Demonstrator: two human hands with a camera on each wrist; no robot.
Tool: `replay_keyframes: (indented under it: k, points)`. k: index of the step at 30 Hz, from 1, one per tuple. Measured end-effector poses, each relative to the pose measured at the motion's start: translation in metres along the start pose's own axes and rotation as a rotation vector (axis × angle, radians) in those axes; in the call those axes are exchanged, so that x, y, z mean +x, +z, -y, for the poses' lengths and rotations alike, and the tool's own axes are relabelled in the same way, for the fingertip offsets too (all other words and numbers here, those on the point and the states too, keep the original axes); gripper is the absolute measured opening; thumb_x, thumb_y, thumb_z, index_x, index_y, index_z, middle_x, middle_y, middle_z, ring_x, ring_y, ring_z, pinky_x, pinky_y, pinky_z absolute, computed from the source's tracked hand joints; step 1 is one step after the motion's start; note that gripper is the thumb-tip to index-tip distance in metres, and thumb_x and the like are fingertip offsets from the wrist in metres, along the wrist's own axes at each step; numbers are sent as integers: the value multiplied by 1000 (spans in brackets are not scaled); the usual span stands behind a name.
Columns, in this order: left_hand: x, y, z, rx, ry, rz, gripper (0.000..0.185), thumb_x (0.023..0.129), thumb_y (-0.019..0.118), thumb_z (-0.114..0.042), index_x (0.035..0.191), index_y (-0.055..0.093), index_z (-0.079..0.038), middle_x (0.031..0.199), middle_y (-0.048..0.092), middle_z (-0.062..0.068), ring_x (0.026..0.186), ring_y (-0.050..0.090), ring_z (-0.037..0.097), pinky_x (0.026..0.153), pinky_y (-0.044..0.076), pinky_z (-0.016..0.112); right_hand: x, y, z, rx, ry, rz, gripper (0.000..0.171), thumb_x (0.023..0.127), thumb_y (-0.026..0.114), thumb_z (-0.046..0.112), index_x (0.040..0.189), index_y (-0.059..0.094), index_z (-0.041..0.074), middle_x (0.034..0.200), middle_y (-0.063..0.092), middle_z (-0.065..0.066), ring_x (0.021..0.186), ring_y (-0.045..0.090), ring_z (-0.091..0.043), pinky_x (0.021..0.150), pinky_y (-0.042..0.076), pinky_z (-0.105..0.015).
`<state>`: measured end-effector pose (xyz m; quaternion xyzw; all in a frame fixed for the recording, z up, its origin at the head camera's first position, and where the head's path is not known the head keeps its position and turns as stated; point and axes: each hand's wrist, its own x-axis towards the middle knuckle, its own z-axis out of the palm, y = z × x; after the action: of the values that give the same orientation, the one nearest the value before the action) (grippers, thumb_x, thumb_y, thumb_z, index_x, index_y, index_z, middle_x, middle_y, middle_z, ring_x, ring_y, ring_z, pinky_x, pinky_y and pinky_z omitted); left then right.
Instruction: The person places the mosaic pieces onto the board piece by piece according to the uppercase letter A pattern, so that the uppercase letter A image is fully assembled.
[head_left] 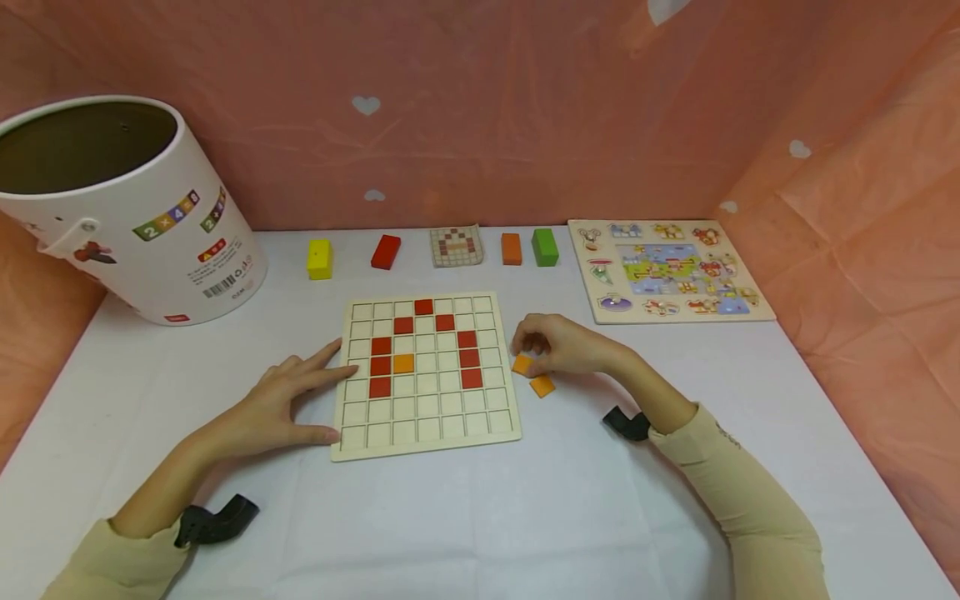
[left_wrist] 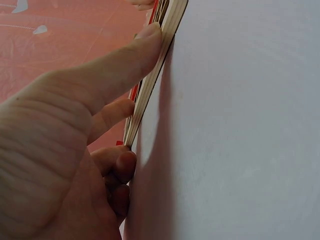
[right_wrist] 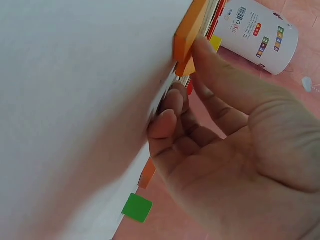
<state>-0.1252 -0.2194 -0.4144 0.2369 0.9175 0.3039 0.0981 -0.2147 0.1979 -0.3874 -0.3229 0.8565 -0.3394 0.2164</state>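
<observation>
A wooden grid board (head_left: pixel 427 408) lies on the white table, with several red tiles (head_left: pixel 380 365) in an arch and one orange tile (head_left: pixel 403 363) set in its squares. My left hand (head_left: pixel 273 408) rests along the board's left edge, fingers and thumb extended and touching it. Just right of the board, my right hand (head_left: pixel 566 343) pinches a second orange tile (head_left: pixel 522 364) with thumb and curled fingers. A third orange tile (head_left: pixel 542 386) lies beside that hand; in the right wrist view this loose tile (right_wrist: pixel 190 32) is nearest the camera.
A large white bucket (head_left: pixel 217 267) stands at the back left. Along the back lie yellow (head_left: pixel 319 259), red (head_left: pixel 386 252), orange (head_left: pixel 512 248) and green (head_left: pixel 545 247) blocks and a small pattern card (head_left: pixel 457 247). A picture puzzle board (head_left: pixel 592 287) lies back right, before a pink cloth.
</observation>
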Motion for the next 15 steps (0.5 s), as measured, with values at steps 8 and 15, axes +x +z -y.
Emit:
replay_keyframes:
  k: [8,15]
  points:
    - [1,2,0,-1,3,-6,85,73,84,-52,145,54,-19,165,21,12,105,37,16,86,31,45,3,-2,5,61,-39,22,17,85,75,0,92,61,5,84,56,-3,77,50,-20,70,43,-30]
    - [0,1,-1,7,-5,-3,85,73,84,-52,145,54,-20,165,21,12,105,37,17,85,33,45,27,2,29,85,-122,-3,10,92,69,1,102,70,0,92,65,-4,72,54,-18,68,44,-27]
